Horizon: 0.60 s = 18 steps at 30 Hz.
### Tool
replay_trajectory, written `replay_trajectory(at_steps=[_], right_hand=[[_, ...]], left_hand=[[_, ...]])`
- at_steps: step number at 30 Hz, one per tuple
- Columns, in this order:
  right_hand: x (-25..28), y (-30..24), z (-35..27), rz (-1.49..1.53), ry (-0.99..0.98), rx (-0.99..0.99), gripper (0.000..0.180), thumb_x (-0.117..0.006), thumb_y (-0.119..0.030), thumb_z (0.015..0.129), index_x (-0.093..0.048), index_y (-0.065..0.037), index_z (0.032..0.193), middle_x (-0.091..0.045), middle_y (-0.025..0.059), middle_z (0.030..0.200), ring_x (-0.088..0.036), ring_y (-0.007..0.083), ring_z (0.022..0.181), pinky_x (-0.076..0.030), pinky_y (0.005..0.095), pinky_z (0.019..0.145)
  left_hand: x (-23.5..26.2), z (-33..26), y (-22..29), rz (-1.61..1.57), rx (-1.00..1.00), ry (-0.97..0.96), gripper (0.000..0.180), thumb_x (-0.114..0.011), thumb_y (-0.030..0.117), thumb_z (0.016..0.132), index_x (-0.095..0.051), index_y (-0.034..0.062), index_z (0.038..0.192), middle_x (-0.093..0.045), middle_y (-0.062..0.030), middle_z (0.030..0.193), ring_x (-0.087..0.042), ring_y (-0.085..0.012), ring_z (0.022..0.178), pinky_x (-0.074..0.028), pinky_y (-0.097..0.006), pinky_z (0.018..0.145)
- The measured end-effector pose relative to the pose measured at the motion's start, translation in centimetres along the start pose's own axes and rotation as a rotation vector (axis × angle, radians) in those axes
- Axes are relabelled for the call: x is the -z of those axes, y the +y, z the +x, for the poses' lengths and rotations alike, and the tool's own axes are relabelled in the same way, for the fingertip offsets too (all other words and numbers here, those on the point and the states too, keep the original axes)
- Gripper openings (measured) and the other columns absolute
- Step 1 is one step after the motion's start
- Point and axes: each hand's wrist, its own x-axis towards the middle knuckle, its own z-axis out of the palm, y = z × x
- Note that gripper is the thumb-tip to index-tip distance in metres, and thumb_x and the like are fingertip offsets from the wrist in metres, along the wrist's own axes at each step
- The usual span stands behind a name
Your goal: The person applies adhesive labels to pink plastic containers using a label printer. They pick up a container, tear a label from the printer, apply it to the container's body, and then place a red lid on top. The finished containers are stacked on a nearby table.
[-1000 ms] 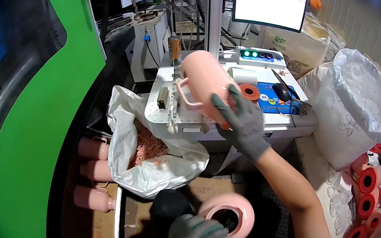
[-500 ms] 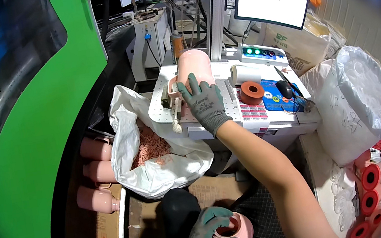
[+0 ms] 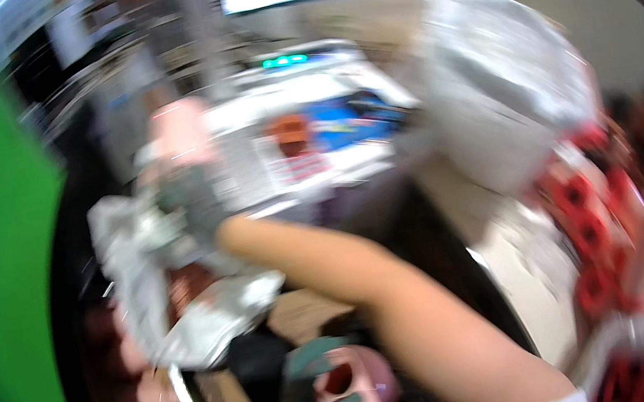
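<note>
Heavy blur across the whole view, but the shapes read. The right hand [image 3: 190, 200], in a dark grey glove, is stretched out over the desk [image 3: 308, 165], its fingers wrapped around the lower part of a tall pink spool [image 3: 180, 131] that stands roughly upright at the desk's left edge. Down low, the left hand [image 3: 309, 390], gloved too, grips a second pink spool [image 3: 357, 379] from its left side, fingers curled around the rim, the dark reddish hollow of the core facing up. Just under the right hand lies an open white plastic bag [image 3: 188, 304] with reddish-brown contents showing inside. An orange roll [image 3: 290, 129] sits further back on the desk. Red-ended spools [image 3: 610, 233] are stacked at the right, beside a big grey-white sack [image 3: 506, 98]. A green panel [image 3: 14, 288] fills the left side.
</note>
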Motion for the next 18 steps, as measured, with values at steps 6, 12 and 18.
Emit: replay_trajectory(at_steps=[6, 12, 18], right_hand=[[11.3, -2.7, -9.3, 0.232, 0.313, -0.022, 0.063, -0.074, -0.039, 0.087, -0.058, -0.01, 0.141, -0.051, 0.021, 0.148, -0.06, 0.0362, 0.112, -0.047, 0.0517, 0.099], [29.1, 3.3, -38.2, 0.15, 0.071, -0.569, 0.069, -0.081, -0.03, 0.082, -0.058, -0.004, 0.141, -0.058, 0.0216, 0.139, -0.058, 0.0406, 0.125, -0.047, 0.0495, 0.105], [53.9, -4.3, -58.0, -0.676, 0.617, -1.469, 0.069, -0.081, -0.028, 0.088, -0.051, 0.005, 0.14, -0.055, 0.0236, 0.131, -0.055, 0.0345, 0.118, -0.045, 0.0472, 0.104]], left_hand=[[2.4, -1.6, 1.1, -0.128, 0.5, -0.157, 0.063, -0.081, 0.011, 0.085, -0.054, -0.0027, 0.141, -0.058, -0.0165, 0.142, -0.055, -0.0302, 0.132, -0.046, -0.043, 0.111], [2.9, -1.3, -1.9, 0.134, 0.354, -0.345, 0.092, -0.095, 0.025, 0.069, -0.05, -0.003, 0.145, -0.061, -0.017, 0.135, -0.058, -0.0306, 0.123, -0.047, -0.043, 0.107], [-0.3, 1.1, -3.7, -0.04, 0.316, -0.321, 0.069, -0.088, 0.02, 0.083, -0.056, -0.0031, 0.14, -0.063, -0.0197, 0.135, -0.059, -0.0326, 0.123, -0.046, -0.044, 0.107]])
